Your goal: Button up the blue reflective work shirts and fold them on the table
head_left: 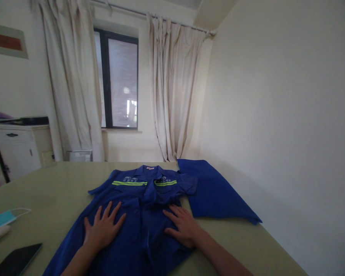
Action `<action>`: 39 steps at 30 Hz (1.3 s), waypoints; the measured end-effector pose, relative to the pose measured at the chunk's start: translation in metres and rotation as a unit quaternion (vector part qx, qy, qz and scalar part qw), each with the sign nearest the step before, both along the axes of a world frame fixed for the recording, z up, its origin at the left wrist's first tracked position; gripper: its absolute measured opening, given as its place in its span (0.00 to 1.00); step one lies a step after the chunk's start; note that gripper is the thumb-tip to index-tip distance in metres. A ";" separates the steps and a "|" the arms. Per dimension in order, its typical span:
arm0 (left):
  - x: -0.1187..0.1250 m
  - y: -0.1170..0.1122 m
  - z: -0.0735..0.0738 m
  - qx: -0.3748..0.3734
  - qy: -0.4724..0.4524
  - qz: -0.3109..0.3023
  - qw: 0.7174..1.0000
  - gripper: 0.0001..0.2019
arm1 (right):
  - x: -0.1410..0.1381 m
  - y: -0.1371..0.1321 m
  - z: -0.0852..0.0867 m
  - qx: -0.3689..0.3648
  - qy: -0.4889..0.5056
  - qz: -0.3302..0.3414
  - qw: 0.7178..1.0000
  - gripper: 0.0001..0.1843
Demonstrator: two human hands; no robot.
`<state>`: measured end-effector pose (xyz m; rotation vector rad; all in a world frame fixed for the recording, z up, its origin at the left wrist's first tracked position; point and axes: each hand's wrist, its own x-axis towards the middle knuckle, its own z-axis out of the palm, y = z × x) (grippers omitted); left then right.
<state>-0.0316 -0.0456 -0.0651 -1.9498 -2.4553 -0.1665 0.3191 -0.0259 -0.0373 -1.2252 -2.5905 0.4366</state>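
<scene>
Shirt (136,224) under spread hands (103,228) (184,227), chest lettering (131,179), collar label (150,168) illegible

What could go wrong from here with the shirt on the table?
Creasing: the blue shirt is rumpled between the left hand and right hand, both flat on it, so sliding them might bunch it further.

Snagging: its sleeve meets the other blue cloth, so a tug could drag that too; the cloth's near corner is already at the table's edge.
</scene>
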 end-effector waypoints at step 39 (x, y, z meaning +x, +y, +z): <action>0.042 0.103 -0.006 0.023 -0.023 -0.098 0.995 0.35 | -0.095 0.149 -0.030 0.050 0.015 -0.126 0.991 0.36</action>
